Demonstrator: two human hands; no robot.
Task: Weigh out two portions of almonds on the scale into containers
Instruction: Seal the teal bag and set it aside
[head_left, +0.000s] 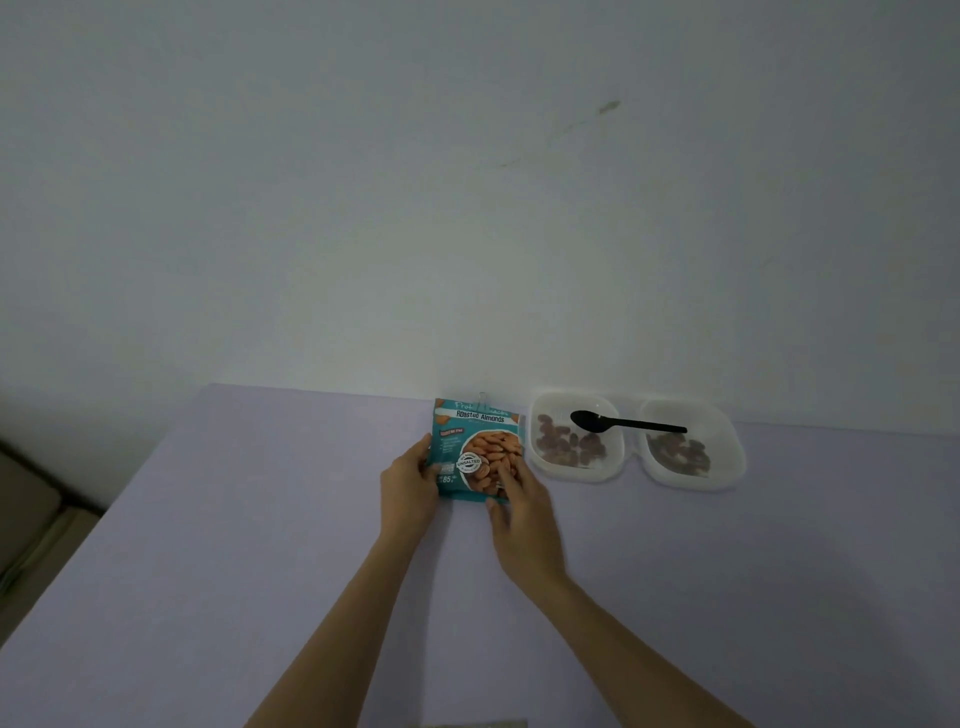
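Gripping glossy teal almond pouch (475, 449) (clip-sealed), both hands, rounded translucent containers (576, 441) beside.

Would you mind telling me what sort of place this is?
Probably a plain room at home: a lilac-covered table against a bare wall, with a bag of roasted almonds and two small plastic containers.

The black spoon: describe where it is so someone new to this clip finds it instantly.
On the lilac table, near the wall, two clear containers sit right of the almond bag. The black spoon lies across both: bowl over the left container, handle reaching the right container. Nothing else there is black.
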